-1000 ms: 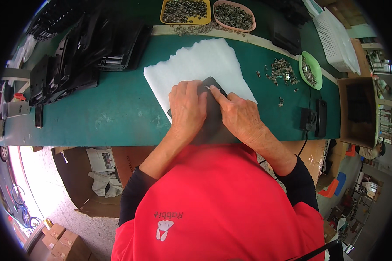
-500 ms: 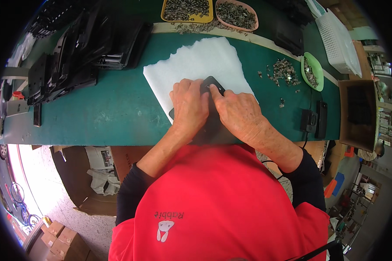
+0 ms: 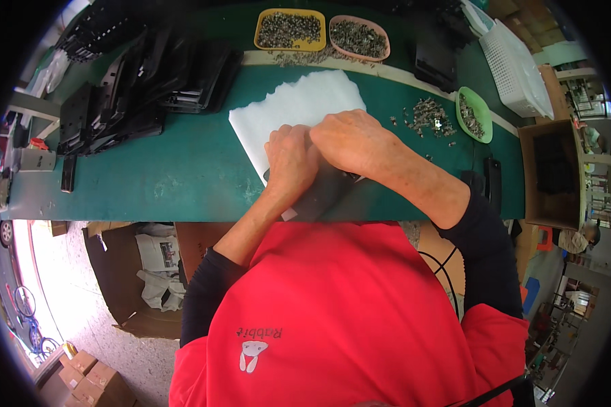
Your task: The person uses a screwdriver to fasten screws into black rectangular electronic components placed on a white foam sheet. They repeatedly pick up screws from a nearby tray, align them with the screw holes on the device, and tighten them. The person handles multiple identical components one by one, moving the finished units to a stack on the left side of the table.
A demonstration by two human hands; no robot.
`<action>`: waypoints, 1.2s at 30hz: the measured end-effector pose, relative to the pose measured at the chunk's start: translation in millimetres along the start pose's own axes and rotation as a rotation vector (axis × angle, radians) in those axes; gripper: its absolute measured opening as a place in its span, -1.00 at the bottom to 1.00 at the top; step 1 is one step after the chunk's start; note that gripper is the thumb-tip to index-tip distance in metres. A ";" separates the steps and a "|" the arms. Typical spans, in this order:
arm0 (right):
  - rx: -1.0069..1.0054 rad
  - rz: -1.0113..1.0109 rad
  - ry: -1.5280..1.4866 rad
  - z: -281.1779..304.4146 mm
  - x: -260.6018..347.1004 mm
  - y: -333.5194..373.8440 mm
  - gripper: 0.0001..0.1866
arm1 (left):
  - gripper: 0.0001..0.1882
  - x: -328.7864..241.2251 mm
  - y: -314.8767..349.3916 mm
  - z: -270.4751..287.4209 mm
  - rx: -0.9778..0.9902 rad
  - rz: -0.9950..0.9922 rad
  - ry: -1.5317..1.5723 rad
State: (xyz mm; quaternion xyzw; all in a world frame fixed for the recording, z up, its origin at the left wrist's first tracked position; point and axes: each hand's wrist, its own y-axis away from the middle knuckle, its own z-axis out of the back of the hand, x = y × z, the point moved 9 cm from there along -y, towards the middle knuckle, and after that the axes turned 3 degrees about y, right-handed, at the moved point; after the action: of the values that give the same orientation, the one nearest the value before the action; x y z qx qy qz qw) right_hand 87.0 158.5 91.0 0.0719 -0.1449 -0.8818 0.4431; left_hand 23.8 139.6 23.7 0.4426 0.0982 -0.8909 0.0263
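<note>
A dark, flat panel [image 3: 327,192] lies in front of me over the white foam sheet [image 3: 254,127]. My left hand [image 3: 289,161] is closed around the panel's left part, its fingers curled at the far end. My right hand [image 3: 352,141] is bent over the panel's upper part, against the left hand. Its fingers are folded and turned away; what they hold, if anything, is hidden. The two hands cover most of the panel's far end.
Small metal clips [image 3: 428,119] are scattered to the right, beside a green bowl [image 3: 472,115] of them. A yellow tray [image 3: 316,46] and a pink tray [image 3: 381,57] of small parts stand at the back. Black panels [image 3: 108,115] are stacked at left; a black device [image 3: 491,180] lies right.
My right hand has swung left and turned over, its forefinger no longer pressing on the panel's far end. The panel has turned. The left hand keeps its grip.
</note>
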 end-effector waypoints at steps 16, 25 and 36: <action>-0.421 -0.412 -1.202 -25.1 -103.3 88.3 -0.76 | -0.76 -104.1 12.7 45.7 -0.092 -0.759 -0.265; -0.425 -0.143 -0.718 -64.7 -52.0 48.7 -0.85 | -0.64 -36.2 36.8 11.1 -0.097 -0.477 -0.219; -0.319 -0.125 -0.563 -68.5 -39.8 35.2 -0.83 | -0.52 -33.4 29.7 6.9 -0.066 -0.382 -0.236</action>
State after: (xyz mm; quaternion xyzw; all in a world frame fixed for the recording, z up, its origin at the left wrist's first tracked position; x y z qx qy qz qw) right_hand 155.0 157.4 37.3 -0.2362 -0.1170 -0.9042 0.3361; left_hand 42.6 107.8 49.8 0.3074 0.2057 -0.9217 -0.1170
